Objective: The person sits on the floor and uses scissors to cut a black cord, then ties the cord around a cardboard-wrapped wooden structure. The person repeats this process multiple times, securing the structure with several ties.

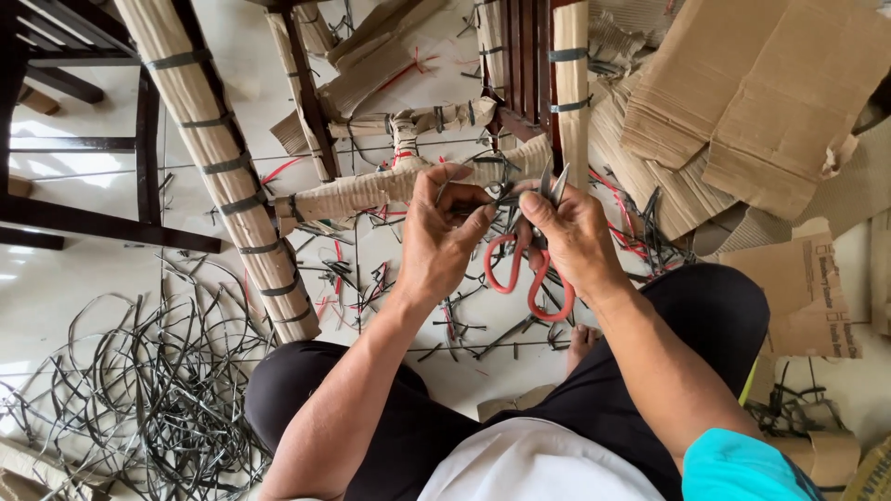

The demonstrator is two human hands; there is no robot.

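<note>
**Scissors at a wrapped chair rail, cut straps all over the floor**

At far left a loose tangle of cut black straps (pixel 139 399) lies spread on the pale tiled floor (pixel 74 269). Just right of it a long chair leg wrapped in corrugated cardboard (pixel 223 167) slants down the frame, bound at intervals by dark bands. Near the middle, the left hand (pixel 444 237) pinches a thin black strap (pixel 497 197) between thumb and fingertips, right against a horizontal cardboard-wrapped rail (pixel 371 190). Touching it, the right hand (pixel 571 237) is closed around red-handled scissors (pixel 524 274), the red loops hanging below the palm and the grey blades pointing up past the fingers toward the rail; whether the blades are parted I cannot tell. Short black and red offcuts litter the floor beneath both hands. At right, flattened cardboard sheets (pixel 752 93) are heaped, and the person's dark-trousered knee (pixel 705 315) sits below them.
</note>
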